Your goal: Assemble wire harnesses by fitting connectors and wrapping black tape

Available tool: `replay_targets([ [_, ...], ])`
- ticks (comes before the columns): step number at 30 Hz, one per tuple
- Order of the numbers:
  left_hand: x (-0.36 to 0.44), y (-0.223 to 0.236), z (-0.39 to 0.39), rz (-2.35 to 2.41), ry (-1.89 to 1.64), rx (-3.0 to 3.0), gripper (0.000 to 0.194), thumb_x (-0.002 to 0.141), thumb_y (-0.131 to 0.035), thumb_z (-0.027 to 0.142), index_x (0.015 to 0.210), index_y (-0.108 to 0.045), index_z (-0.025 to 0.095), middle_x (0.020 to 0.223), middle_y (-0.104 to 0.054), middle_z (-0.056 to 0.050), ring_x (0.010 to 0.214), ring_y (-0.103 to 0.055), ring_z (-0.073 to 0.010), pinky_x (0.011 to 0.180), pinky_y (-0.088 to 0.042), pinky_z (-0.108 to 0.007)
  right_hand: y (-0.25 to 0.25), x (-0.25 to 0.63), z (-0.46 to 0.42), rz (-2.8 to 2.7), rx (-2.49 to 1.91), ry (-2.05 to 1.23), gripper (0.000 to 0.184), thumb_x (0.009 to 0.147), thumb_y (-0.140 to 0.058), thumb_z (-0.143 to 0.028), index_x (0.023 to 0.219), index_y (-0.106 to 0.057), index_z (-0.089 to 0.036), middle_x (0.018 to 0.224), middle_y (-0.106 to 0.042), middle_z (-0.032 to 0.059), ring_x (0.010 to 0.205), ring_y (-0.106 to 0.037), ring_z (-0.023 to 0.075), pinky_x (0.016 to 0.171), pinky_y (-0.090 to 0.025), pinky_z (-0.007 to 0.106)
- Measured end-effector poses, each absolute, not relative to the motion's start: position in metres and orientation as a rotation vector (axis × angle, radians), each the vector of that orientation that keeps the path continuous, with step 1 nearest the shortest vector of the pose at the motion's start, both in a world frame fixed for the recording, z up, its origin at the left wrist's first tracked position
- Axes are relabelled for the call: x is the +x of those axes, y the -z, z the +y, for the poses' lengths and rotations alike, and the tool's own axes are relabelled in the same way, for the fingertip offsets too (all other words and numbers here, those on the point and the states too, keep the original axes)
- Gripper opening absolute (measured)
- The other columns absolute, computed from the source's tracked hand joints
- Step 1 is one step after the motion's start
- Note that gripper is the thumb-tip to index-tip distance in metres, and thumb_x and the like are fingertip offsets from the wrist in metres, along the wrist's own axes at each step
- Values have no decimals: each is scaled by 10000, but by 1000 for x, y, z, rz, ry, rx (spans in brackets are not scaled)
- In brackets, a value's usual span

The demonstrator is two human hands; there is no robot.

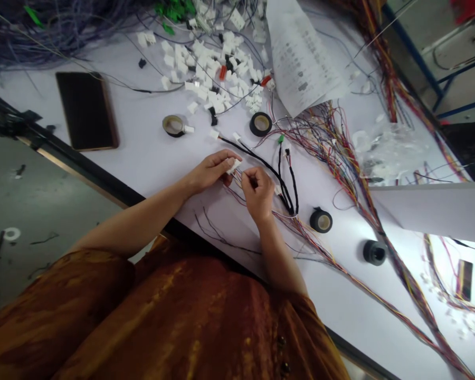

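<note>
My left hand (214,171) is closed on a white connector housing (233,166), held between thumb and fingers above the table. Close beside it, my right hand (257,191) pinches thin wires (238,178) that lead toward the housing. How far the wires sit inside it is hidden by the fingers. Just past my hands lie black-taped wire branches (261,160) ending in white connectors (214,135) and a green connector (281,139). From the right hand, a bundle of coloured wires (312,243) trails to the lower right.
A heap of white connectors (206,63) lies at the back. Black tape rolls (260,124) (321,220) and a phone (87,111) rest on the table. A printed sheet (301,58), a plastic bag (391,150) and a thick wire harness (372,211) lie to the right.
</note>
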State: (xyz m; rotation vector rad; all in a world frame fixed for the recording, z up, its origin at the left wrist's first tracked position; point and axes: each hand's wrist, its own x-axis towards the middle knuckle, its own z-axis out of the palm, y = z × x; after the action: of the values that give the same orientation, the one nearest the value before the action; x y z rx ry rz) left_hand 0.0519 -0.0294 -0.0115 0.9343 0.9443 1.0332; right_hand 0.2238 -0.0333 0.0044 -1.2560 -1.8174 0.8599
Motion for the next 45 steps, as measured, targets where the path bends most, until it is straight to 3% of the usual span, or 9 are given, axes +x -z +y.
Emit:
replay_targets([
  [20, 53, 11, -29, 1001, -1011, 1027, 285, 896, -654, 445, 1018, -627, 189, 700, -609, 18, 504, -580, -77, 497, -486, -192, -6, 223, -34, -1838, -1257, -917, 164, 880, -528, -227, 718, -510, -213, 667, -548, -33, 619, -486, 103, 641, -401, 270],
  [30, 60, 11, -38, 1113, -959, 1327, 220, 950, -560, 364, 1083, -607, 196, 569, -539, 48, 495, -530, -90, 503, -412, -190, 0, 230, -39, -1629, -1325, -1238, 167, 867, -576, -295, 737, -537, -199, 611, -509, -58, 540, -424, 79, 542, -366, 234],
  [45, 62, 10, -39, 1030, -985, 1200, 192, 937, -571, 351, 1046, -593, 194, 620, -515, 48, 508, -515, -77, 501, -423, -183, 7, 227, -42, -1677, -1259, -1124, 190, 913, -549, -314, 760, -527, -202, 650, -544, -40, 586, -463, 92, 595, -391, 250],
])
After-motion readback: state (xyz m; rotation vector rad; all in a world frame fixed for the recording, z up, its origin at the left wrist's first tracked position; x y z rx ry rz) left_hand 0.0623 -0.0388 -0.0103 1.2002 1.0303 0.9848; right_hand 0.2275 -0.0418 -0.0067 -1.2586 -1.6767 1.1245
